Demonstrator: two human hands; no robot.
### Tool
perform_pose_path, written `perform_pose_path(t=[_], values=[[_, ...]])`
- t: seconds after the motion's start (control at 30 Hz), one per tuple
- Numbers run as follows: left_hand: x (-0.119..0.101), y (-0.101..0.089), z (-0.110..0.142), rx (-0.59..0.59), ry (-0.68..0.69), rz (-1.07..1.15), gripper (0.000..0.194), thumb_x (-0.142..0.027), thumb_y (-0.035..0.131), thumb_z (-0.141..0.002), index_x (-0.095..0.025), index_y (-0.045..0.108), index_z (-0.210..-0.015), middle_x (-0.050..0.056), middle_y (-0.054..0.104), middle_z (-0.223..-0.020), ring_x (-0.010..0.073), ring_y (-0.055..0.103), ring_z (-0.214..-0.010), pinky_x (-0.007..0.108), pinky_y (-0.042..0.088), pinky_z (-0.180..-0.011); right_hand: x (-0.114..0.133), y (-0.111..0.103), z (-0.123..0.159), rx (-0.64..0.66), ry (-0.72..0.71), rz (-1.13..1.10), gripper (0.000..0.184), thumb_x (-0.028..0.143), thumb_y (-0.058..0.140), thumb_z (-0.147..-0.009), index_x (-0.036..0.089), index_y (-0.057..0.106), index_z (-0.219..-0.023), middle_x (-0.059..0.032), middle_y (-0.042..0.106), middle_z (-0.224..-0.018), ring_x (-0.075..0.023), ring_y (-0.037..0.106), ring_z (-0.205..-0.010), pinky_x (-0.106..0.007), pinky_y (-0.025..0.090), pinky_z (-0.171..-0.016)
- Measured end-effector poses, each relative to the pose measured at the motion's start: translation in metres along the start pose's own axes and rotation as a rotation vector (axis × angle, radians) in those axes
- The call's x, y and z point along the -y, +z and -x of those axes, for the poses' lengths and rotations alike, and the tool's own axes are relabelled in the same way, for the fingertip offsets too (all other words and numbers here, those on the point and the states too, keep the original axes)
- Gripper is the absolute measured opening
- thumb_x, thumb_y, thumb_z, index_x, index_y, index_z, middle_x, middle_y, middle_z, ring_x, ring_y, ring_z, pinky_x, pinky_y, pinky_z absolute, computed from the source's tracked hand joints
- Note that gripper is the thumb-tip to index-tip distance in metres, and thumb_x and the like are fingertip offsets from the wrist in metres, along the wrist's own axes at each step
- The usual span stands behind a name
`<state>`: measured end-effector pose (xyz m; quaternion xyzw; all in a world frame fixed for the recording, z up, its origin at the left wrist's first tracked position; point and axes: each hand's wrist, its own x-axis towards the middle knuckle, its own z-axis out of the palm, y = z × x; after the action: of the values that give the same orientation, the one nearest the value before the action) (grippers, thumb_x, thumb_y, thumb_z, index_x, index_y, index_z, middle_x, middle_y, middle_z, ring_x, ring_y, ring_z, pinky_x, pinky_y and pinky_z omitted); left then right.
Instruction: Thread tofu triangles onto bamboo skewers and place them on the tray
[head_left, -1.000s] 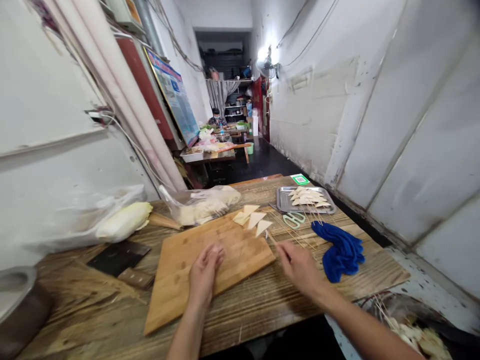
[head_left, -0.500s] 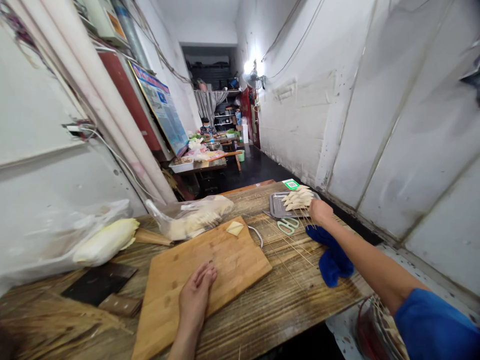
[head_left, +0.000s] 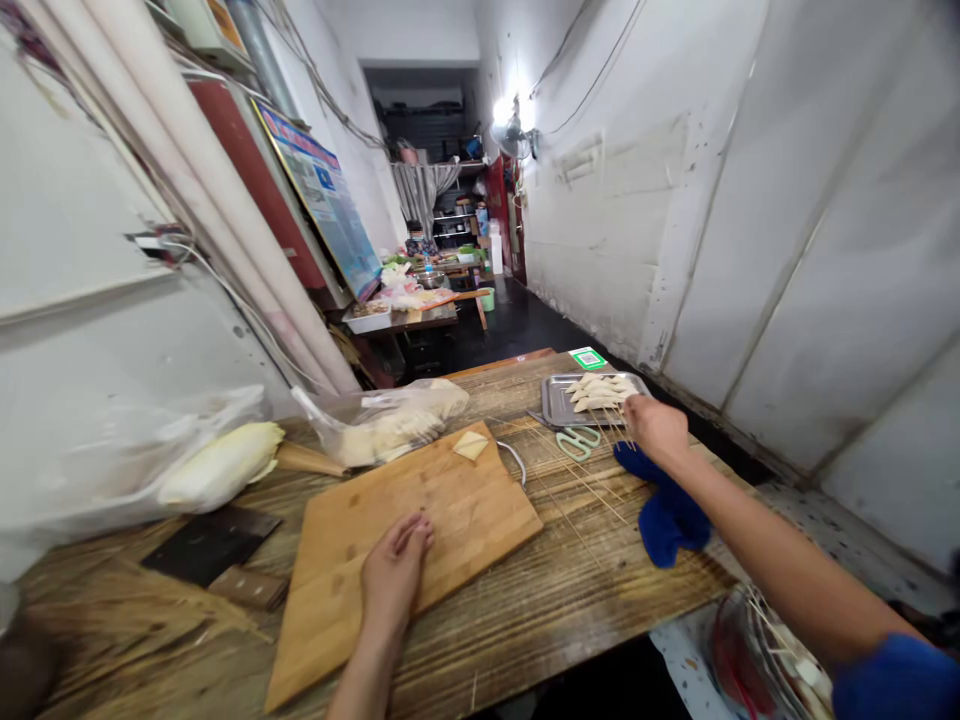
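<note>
My left hand (head_left: 396, 568) rests on the wooden cutting board (head_left: 337, 560), its fingers curled together with nothing visible in them. A small stack of pale square sheets (head_left: 470, 445) sits at the board's far corner. At the right, my right hand (head_left: 655, 430) is closed at the right edge of a metal tray (head_left: 556, 402), on a skewer among the pale skewered pieces (head_left: 600, 390); its fingertips are partly hidden. Several skewer sticks stick out of the tray towards me. Green-handled scissors (head_left: 577, 442) and a blue cloth (head_left: 667, 515) lie near that hand.
Loose bamboo sticks (head_left: 589, 480) lie right of the board. Left are a dark cleaver (head_left: 214, 545), a cabbage (head_left: 221, 468) and a plastic bag of pale food (head_left: 397, 425). A container (head_left: 750, 650) stands below the table's right edge. Another table (head_left: 420, 318) stands farther back.
My right hand has drawn slightly right, and the skewered pieces now lie lower and flatter in the tray. My left hand stays on the board. The view has shifted a little.
</note>
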<state>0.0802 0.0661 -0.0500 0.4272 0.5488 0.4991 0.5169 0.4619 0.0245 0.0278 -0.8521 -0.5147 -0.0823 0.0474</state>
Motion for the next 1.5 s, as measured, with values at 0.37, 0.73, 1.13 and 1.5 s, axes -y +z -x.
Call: perform_pose_path(t=[0.37, 0.73, 1.13, 1.5], values=[[-0.048, 0.094, -0.078, 0.121, 0.477, -0.625, 0.027, -0.014, 0.063, -0.066, -0.017, 0.065, -0.093, 0.013, 0.06, -0.114, 0.0247, 0.047, -0.114, 0.034, 0.026, -0.1, 0.074, 0.025, 0.066, 0.12, -0.388, -0.07, 0.029, 0.032, 0.046, -0.085, 0.01, 0.065, -0.083, -0.0152, 0.066, -0.087, -0.0233, 0.063, -0.08, -0.028, 0.043, -0.067], [-0.046, 0.111, -0.121, 0.105, 0.283, -0.67, 0.018, -0.017, 0.073, -0.052, -0.016, 0.063, -0.067, 0.005, 0.065, -0.072, 0.0201, 0.058, -0.076, 0.027, 0.039, -0.072, 0.074, 0.035, 0.053, 0.234, -0.303, -0.053, 0.019, 0.007, 0.05, -0.074, 0.008, 0.067, -0.082, -0.0179, 0.069, -0.083, -0.0228, 0.066, -0.08, -0.026, 0.046, -0.068], [-0.032, 0.034, -0.047, 0.231, -0.192, 0.562, 0.013, -0.011, 0.059, -0.074, -0.014, 0.059, -0.086, 0.002, 0.06, -0.073, 0.008, 0.058, -0.063, 0.018, 0.047, -0.058, 0.088, 0.009, 0.066, 0.089, -0.406, -0.232, 0.025, 0.014, 0.046, -0.078, 0.011, 0.06, -0.098, -0.0098, 0.068, -0.074, -0.0186, 0.064, -0.069, -0.024, 0.044, -0.063], [-0.012, -0.006, -0.026, 0.284, -0.177, 0.914, 0.021, -0.007, 0.059, -0.075, -0.013, 0.058, -0.095, 0.007, 0.064, -0.086, 0.0112, 0.062, -0.077, 0.018, 0.05, -0.063, 0.181, 0.019, 0.073, -0.068, -0.837, -0.828, 0.039, 0.021, 0.034, -0.084, 0.02, 0.058, -0.115, -0.0065, 0.061, -0.082, -0.0174, 0.058, -0.074, -0.029, 0.046, -0.066]])
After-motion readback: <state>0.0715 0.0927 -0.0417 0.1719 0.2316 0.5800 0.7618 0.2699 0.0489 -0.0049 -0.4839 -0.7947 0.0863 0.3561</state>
